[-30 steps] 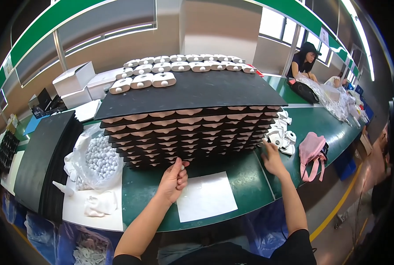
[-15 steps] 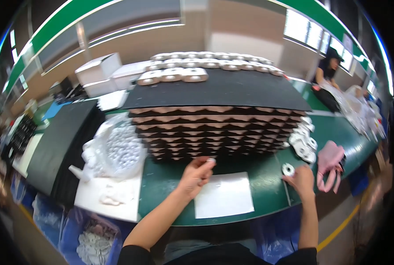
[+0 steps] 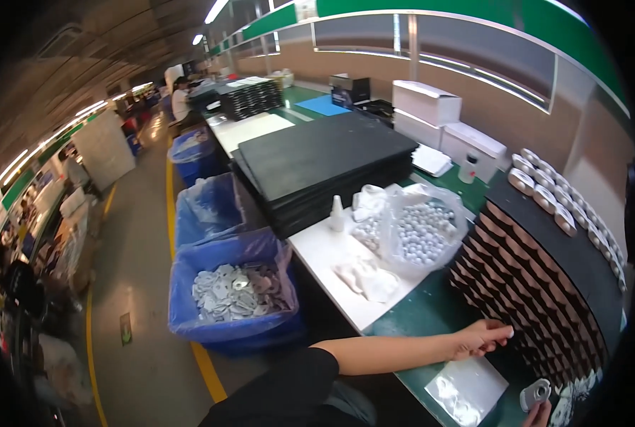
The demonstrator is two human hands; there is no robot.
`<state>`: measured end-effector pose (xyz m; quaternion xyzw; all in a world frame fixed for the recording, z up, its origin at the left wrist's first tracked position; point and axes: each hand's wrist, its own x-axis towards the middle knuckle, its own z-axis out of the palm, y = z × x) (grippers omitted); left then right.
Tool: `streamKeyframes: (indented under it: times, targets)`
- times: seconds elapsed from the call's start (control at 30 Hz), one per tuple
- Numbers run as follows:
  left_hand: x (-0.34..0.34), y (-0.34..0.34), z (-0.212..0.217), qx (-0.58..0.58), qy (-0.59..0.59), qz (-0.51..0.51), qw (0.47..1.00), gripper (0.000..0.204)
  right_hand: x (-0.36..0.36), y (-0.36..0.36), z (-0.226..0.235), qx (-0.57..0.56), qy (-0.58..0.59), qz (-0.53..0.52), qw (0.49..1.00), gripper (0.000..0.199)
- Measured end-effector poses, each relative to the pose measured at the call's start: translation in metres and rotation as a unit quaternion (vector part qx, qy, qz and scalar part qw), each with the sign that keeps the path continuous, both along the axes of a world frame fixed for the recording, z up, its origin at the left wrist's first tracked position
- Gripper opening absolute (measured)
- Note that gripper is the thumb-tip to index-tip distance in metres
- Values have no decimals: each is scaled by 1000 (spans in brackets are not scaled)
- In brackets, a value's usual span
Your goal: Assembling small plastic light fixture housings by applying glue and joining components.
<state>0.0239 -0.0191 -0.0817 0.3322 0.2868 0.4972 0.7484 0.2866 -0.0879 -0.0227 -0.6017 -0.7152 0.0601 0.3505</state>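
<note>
My left hand (image 3: 478, 339) is closed in a pinch in front of the tall stack. A small white piece (image 3: 510, 331) shows at its fingertips. At the lower right, my right hand (image 3: 539, 414), partly cut off by the dark rim, grips a white rounded part with a ring-shaped hole (image 3: 535, 393). Below my left hand lies a shiny white sheet (image 3: 467, 390) on the green table (image 3: 413, 313). Beside them rises a stack of black boards (image 3: 527, 285) with pinkish scalloped layers between. Rows of white rounded parts (image 3: 545, 199) rest on top of it.
A clear bag of white balls (image 3: 424, 231) sits on a white board (image 3: 317, 256), near a small nozzle bottle (image 3: 337, 213) and crumpled white cloth (image 3: 367, 279). Black sheets (image 3: 324, 156) are piled beyond. Blue lined bins (image 3: 232, 331) stand along the aisle; people work farther off.
The view has swung left, bringing the aisle and bins in. My right hand now holds a white holed part, where before it was at one on the table. My left hand still pinches.
</note>
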Motion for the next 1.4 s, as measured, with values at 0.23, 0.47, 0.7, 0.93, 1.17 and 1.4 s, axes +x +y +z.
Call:
streamKeyframes:
  times: [0.23, 0.47, 0.7, 0.93, 1.17, 1.4]
  targets:
    - [8, 1, 1, 5, -29, 7, 1000, 28, 38, 27, -58, -34, 58, 34, 997, 27]
    - [2, 0, 0, -12, -41, 12, 999, 33, 16, 27, -51, -65, 146, 107, 981, 32]
    - [3, 7, 1, -14, -53, 2, 999, 29, -21, 31, -70, -93, 334, 192, 918, 23]
    - [0, 9, 0, -8, -32, 32, 999, 27, -68, 33, -73, -206, 425, 214, 855, 17]
    - [0, 2, 7, -12, -29, 23, 999, 27, -70, 31, -73, -184, 411, 157, 879, 13]
    - [-1, 1, 4, -7, -44, 31, 999, 24, -72, 30, -78, -162, 311, 188, 917, 7]
